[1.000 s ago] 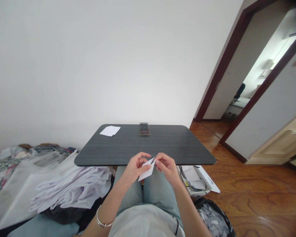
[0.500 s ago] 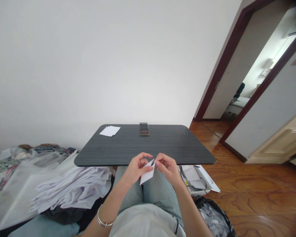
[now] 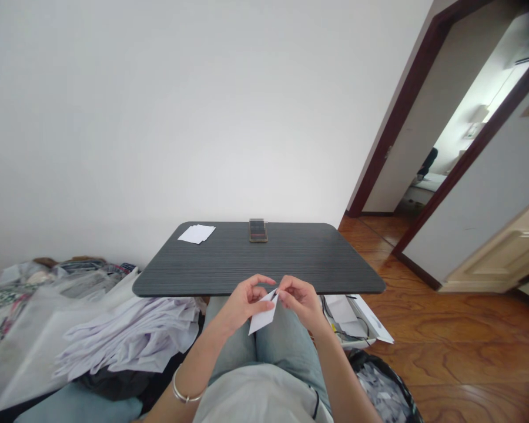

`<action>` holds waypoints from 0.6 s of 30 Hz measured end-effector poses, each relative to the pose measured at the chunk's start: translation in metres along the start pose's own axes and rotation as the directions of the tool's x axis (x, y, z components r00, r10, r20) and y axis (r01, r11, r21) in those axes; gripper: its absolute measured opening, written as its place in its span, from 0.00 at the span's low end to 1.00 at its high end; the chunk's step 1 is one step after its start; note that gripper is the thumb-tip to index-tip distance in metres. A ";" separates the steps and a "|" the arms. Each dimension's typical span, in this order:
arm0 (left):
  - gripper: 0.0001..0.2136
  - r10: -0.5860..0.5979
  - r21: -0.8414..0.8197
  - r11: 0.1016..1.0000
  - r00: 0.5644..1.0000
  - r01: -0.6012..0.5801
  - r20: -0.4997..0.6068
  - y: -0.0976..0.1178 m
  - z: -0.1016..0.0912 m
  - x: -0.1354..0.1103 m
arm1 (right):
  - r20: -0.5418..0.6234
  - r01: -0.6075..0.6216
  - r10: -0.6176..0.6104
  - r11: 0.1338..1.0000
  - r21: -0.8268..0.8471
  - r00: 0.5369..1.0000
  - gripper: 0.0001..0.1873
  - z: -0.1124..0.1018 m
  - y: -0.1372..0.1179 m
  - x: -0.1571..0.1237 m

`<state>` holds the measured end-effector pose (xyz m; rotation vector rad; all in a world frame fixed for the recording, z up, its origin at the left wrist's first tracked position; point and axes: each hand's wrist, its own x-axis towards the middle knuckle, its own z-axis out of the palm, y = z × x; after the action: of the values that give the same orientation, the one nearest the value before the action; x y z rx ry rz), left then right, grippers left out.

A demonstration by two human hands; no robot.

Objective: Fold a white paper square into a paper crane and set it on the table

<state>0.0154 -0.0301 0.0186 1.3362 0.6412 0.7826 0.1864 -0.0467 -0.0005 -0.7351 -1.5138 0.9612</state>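
Note:
Between my two hands is a small folded piece of white paper (image 3: 261,319), held over my lap just below the table's front edge. My left hand (image 3: 245,301) grips its left side, thumb on the near face. At the paper's upper right corner, my right hand (image 3: 300,296) pinches with thumb and fingertips. A small dark gap shows at the top between the folded layers. On the dark table (image 3: 300,258), a few sheets of white paper (image 3: 196,234) lie at the far left. A clear phone stand (image 3: 258,231) stands at the back middle.
Folded white cloth (image 3: 134,329) and other fabrics are piled left of my legs. Below the table's right side sits a white box (image 3: 350,320) with cables and papers. Nearer is a black bag (image 3: 385,385) holding scraps. A doorway opens at the right.
The paper and both hands have moved down slightly. The paper is turned a little, and its gap at the top looks narrower. Both hands keep hold of it.

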 end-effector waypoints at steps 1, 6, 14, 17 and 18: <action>0.23 0.005 0.004 1.000 1.000 -0.005 -0.002 0.000 0.000 0.000 | -0.007 -0.031 0.032 0.998 0.047 0.999 0.10 0.001 0.001 0.000; 0.23 0.022 0.004 1.000 0.999 -0.022 -0.040 0.002 0.002 0.000 | -0.040 -0.141 0.151 0.970 0.200 0.988 0.11 0.004 0.006 0.001; 0.23 0.015 0.021 1.000 0.995 -0.013 -0.103 0.001 0.003 0.001 | -0.015 -0.191 0.195 0.974 0.125 0.981 0.13 0.008 0.005 0.000; 0.23 0.019 0.044 0.999 0.993 -0.015 -0.112 0.003 0.004 0.001 | -0.047 -0.197 0.202 0.977 0.084 0.978 0.14 0.010 0.003 0.000; 0.23 0.019 0.051 0.999 0.993 -0.014 -0.115 0.003 0.004 0.001 | -0.053 -0.201 0.205 0.977 0.072 0.977 0.14 0.010 0.002 0.000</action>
<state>0.0192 -0.0314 0.0222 1.3504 0.7466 0.8670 0.1764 -0.0475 -0.0031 -0.8761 -1.3664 1.1264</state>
